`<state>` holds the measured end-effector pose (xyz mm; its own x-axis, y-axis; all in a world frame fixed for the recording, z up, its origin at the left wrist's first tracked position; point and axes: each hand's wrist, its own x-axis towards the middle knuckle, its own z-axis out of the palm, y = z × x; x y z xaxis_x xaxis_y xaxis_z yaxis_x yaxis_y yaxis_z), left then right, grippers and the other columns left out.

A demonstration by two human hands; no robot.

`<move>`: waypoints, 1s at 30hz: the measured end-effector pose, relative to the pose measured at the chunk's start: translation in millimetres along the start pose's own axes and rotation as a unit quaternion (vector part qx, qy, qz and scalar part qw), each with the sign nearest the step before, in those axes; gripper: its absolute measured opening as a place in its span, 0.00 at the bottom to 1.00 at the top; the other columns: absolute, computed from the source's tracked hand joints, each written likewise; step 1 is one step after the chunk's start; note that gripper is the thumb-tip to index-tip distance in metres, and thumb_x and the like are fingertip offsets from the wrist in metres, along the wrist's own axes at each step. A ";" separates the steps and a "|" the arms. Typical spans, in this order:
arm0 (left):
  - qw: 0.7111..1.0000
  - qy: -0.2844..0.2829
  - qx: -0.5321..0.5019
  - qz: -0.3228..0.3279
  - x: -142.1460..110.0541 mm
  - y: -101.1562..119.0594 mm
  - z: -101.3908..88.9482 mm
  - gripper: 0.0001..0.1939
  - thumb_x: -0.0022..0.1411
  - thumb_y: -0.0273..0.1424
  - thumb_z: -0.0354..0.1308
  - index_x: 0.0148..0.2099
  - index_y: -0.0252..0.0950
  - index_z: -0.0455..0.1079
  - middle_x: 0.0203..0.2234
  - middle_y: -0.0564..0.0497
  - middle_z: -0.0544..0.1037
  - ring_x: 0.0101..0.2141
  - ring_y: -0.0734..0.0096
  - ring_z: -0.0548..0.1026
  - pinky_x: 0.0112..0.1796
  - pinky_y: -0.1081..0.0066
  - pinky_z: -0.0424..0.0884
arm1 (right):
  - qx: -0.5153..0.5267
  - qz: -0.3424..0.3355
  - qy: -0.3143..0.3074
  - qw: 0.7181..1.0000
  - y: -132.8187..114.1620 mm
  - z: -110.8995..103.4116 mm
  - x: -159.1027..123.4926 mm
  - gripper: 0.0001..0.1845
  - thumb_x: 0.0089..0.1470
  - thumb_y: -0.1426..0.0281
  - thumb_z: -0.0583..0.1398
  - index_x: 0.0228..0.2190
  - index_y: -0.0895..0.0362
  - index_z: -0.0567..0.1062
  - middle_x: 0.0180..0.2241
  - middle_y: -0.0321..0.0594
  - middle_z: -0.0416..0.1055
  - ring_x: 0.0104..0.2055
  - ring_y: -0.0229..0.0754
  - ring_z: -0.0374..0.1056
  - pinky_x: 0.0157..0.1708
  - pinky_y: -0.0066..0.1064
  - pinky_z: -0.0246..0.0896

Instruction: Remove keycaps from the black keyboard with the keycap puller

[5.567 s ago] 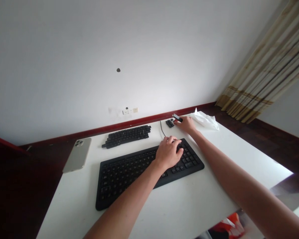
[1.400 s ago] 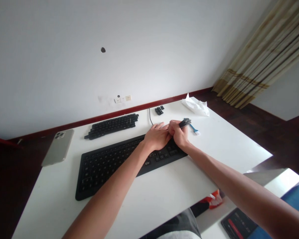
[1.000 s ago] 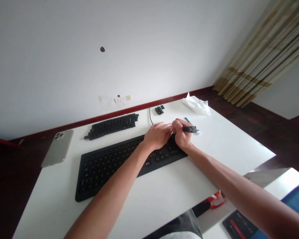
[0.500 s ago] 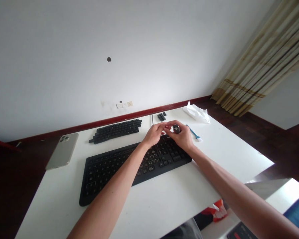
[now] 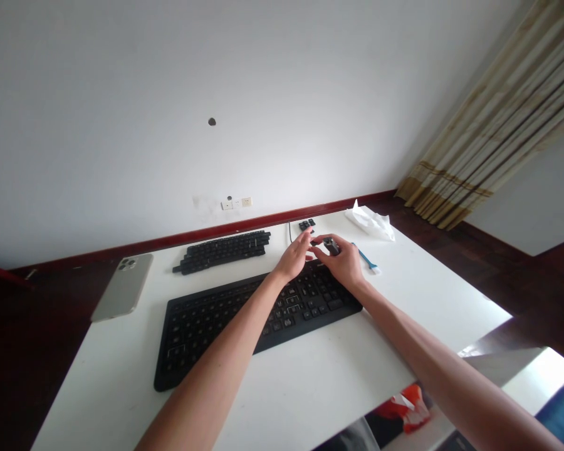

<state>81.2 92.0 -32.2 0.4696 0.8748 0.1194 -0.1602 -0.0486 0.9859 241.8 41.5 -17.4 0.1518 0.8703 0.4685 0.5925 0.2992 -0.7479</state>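
Note:
A black keyboard (image 5: 235, 313) lies across the white table (image 5: 310, 388). Over its far right corner my right hand (image 5: 341, 260) is closed on a small dark tool (image 5: 331, 244), held end-on. My left hand (image 5: 295, 255) is beside it, fingers stretched toward the tool's tip, where a small dark keycap seems to sit. A few loose black keycaps (image 5: 306, 224) lie just beyond the hands. A row of removed keys (image 5: 223, 245) lies behind the keyboard.
A blue brush (image 5: 364, 257) lies right of my right hand. Crumpled white tissue (image 5: 371, 219) sits at the far right corner. A phone (image 5: 122, 287) lies face down at the left edge. A black cable (image 5: 290, 230) runs off the back.
Both hands have lifted off the keyboard's right end and come together above it. The tool turned from pointing right to end-on. My view tilted down slightly.

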 end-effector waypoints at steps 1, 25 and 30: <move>1.000 0.028 -0.011 -0.006 0.4 0.3 -0.4 0.37 0.73 0.58 0.51 0.72 0.40 0.64 0.61 0.37 0.76 0.51 0.56 0.78 0.45 0.64 0.77 | -0.007 0.005 0.001 1.000 1.2 -0.5 0.6 0.13 0.55 0.62 0.69 0.42 0.52 0.83 0.39 0.37 0.84 0.36 0.46 0.77 0.41 0.36 0.71; 0.987 0.094 -0.116 -0.054 6.8 -3.1 -14.4 0.30 0.71 0.57 0.55 0.53 0.34 0.77 0.46 0.40 0.79 0.37 0.67 0.78 0.39 0.69 0.74 | -0.234 0.103 0.024 0.967 53.8 -19.6 84.9 0.20 0.58 0.63 0.63 0.50 0.56 0.84 0.37 0.46 0.83 0.39 0.52 0.77 0.40 0.37 0.68; 0.987 0.080 -0.121 -0.063 5.7 -0.1 -15.3 0.31 0.70 0.58 0.56 0.52 0.33 0.79 0.45 0.40 0.79 0.37 0.67 0.78 0.41 0.69 0.74 | -0.253 0.136 -0.034 0.957 71.8 -20.5 136.5 0.16 0.56 0.66 0.65 0.45 0.54 0.86 0.36 0.46 0.83 0.38 0.52 0.77 0.37 0.35 0.66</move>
<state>70.6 104.3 -33.4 0.3581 0.9328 -0.0409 -0.3223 0.1646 0.9322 321.4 173.8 2.5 0.3136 0.9175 0.2447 0.8485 -0.1550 -0.5060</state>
